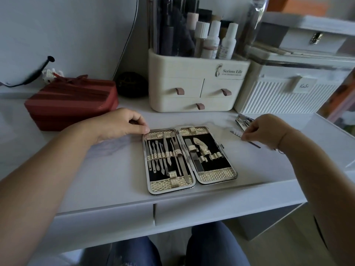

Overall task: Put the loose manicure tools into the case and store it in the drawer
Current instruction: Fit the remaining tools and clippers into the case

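The manicure case (217, 176) lies open and flat on the white table, gold-trimmed with a black lining, and several metal tools sit in its loops on both halves. My left hand (123, 122) rests at the case's top left corner, fingers curled, the thumb touching the rim. My right hand (266, 130) is to the right of the case, its fingers pinched on a loose thin metal tool (236, 133) lying on the table. A loose nail clipper (243, 120) lies just behind that hand.
A cream cosmetics organiser (197, 87) with three small drawers stands behind the case. A white ribbed box (288, 96) is at its right, a red striped box (71, 103) at the left. Two table drawer fronts (211, 212) run below the front edge.
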Tool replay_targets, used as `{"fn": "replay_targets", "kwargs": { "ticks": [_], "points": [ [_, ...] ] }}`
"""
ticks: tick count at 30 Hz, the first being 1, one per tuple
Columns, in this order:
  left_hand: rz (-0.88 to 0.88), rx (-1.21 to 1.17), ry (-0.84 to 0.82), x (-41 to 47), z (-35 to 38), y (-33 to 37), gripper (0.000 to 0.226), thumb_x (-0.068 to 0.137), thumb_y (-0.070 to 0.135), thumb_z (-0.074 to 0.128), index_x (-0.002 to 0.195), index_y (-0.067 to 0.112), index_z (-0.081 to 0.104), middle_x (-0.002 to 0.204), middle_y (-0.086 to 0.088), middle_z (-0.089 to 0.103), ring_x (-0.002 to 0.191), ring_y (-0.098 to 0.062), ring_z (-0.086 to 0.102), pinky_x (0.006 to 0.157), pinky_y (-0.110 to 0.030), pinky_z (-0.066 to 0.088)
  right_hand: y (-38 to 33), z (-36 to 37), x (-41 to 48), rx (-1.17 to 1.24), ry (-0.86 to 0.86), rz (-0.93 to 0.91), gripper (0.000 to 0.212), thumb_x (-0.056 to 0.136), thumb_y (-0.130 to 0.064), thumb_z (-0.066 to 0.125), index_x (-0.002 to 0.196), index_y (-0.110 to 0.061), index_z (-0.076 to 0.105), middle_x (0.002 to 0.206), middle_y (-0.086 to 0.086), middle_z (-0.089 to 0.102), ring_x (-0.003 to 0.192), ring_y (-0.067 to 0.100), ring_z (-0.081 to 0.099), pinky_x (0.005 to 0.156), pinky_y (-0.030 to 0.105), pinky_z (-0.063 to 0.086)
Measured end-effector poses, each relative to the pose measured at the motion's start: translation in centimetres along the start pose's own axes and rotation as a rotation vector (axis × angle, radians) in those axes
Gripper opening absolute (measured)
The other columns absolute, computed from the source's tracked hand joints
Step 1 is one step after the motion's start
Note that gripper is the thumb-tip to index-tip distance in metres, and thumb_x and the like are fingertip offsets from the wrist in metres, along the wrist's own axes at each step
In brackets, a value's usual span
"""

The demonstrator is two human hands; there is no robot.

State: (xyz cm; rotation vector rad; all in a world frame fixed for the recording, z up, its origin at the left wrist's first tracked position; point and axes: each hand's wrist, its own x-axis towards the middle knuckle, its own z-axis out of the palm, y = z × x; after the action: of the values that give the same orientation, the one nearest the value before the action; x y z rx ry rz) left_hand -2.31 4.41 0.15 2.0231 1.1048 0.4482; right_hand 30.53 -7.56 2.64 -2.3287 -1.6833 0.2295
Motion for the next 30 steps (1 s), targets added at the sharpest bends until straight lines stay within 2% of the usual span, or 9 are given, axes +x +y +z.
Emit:
{"fn": "replay_targets", "kwargs": {
  "ticks": [4, 7, 11, 14, 17, 19, 21, 24, 30],
  "points": [
    [0.005, -0.004, 0.0, 0.1, 0.0, -0.1, 0.002, 0.081, 0.02, 0.069, 0.082, 0.018, 0.068, 0.076, 0.008, 0.066, 0.06, 0.008, 0.053, 0.069, -0.016, 0.039, -0.1, -0.1, 0.0, -0.016, -0.045, -0.008, 0.017, 0.078, -0.019, 0.07, 0.065, -0.007, 0.07, 0.047, -0.001, 0.049, 0.032, -0.005, 0.046, 0.045, 0.017, 0.035],
    [-0.002, -0.008, 0.004, 0.1, 0.0, -0.2, 0.002, 0.081, 0.02, 0.07, 0.082, 0.019, 0.068, 0.079, 0.006, 0.067, 0.068, 0.002, 0.055, 0.071, -0.017, 0.039, 0.0, 0.0, -0.1, 0.007, -0.056, -0.002, 0.019, 0.078, -0.015, 0.069, 0.07, 0.002, 0.071, 0.051, 0.005, 0.051, 0.03, -0.003, 0.042, 0.037, 0.008, 0.034],
    [-0.003, -0.013, 0.001, -0.1, 0.0, -0.1, 0.002, 0.081, 0.021, 0.07, 0.082, 0.019, 0.068, 0.084, 0.003, 0.069, 0.077, -0.006, 0.057, 0.077, -0.019, 0.041, 0.0, 0.2, -0.2, -0.035, -0.053, -0.019, 0.02, 0.076, -0.015, 0.067, 0.068, 0.004, 0.07, 0.064, 0.021, 0.062, 0.042, 0.005, 0.043, 0.045, 0.016, 0.038],
    [-0.011, -0.016, 0.004, -0.1, 0.0, 0.1, 0.002, 0.081, 0.021, 0.07, 0.08, 0.02, 0.067, 0.078, 0.007, 0.066, 0.071, -0.004, 0.054, 0.071, -0.018, 0.039, -0.5, 0.1, -0.3, -0.098, -0.008, -0.087, 0.016, 0.075, -0.012, 0.065, 0.064, -0.001, 0.069, 0.061, 0.013, 0.066, 0.052, 0.013, 0.05, 0.052, 0.02, 0.04],
    [-0.017, -0.023, 0.006, -0.1, 0.0, 0.1, 0.004, 0.08, 0.022, 0.071, 0.081, 0.021, 0.067, 0.078, 0.006, 0.066, 0.071, -0.005, 0.054, 0.069, -0.018, 0.039, -3.1, 0.2, -0.8, 0.285, -0.025, -0.176, 0.006, 0.077, -0.004, 0.067, 0.08, -0.009, 0.066, 0.064, 0.005, 0.071, 0.05, 0.008, 0.058, 0.051, 0.016, 0.044],
    [-0.02, -0.024, 0.006, -0.1, 0.1, 0.1, 0.005, 0.08, 0.021, 0.071, 0.083, 0.02, 0.067, 0.079, 0.006, 0.066, 0.072, -0.005, 0.055, 0.069, -0.018, 0.04, -5.6, 0.3, -1.2, 0.705, -0.173, -0.213, 0.029, 0.079, 0.001, 0.065, 0.104, -0.011, 0.058, 0.072, 0.008, 0.072, 0.054, 0.009, 0.062, 0.051, 0.019, 0.05],
    [-0.024, -0.022, 0.002, -0.1, 0.1, 0.1, 0.005, 0.08, 0.021, 0.071, 0.083, 0.019, 0.068, 0.08, 0.004, 0.067, 0.073, -0.006, 0.057, 0.071, -0.019, 0.042, -8.2, 1.0, -1.4, 0.947, -0.331, -0.231, 0.042, 0.081, 0.002, 0.061, 0.117, -0.016, 0.051, 0.077, 0.012, 0.07, 0.059, 0.012, 0.064, 0.056, 0.021, 0.054],
    [-0.025, -0.027, 0.0, -0.1, 0.0, 0.0, 0.005, 0.08, 0.022, 0.071, 0.083, 0.019, 0.068, 0.08, 0.003, 0.069, 0.073, -0.007, 0.058, 0.071, -0.021, 0.043, -11.5, 2.6, -1.1, 1.02, -0.435, -0.266, 0.043, 0.085, 0.004, 0.057, 0.123, -0.013, 0.05, 0.077, 0.015, 0.066, 0.056, 0.011, 0.063, 0.053, 0.019, 0.053],
    [-0.023, -0.002, 0.0, 0.0, 0.0, 0.2, 0.004, 0.081, 0.023, 0.07, 0.083, 0.02, 0.067, 0.075, 0.007, 0.066, 0.066, -0.001, 0.056, 0.061, -0.011, 0.041, -13.0, 4.7, 0.5, 1.002, -0.427, -0.228, 0.026, 0.087, 0.001, 0.056, 0.112, -0.005, 0.059, 0.074, 0.012, 0.066, 0.057, 0.01, 0.063, 0.048, 0.016, 0.049]
  ]
}}
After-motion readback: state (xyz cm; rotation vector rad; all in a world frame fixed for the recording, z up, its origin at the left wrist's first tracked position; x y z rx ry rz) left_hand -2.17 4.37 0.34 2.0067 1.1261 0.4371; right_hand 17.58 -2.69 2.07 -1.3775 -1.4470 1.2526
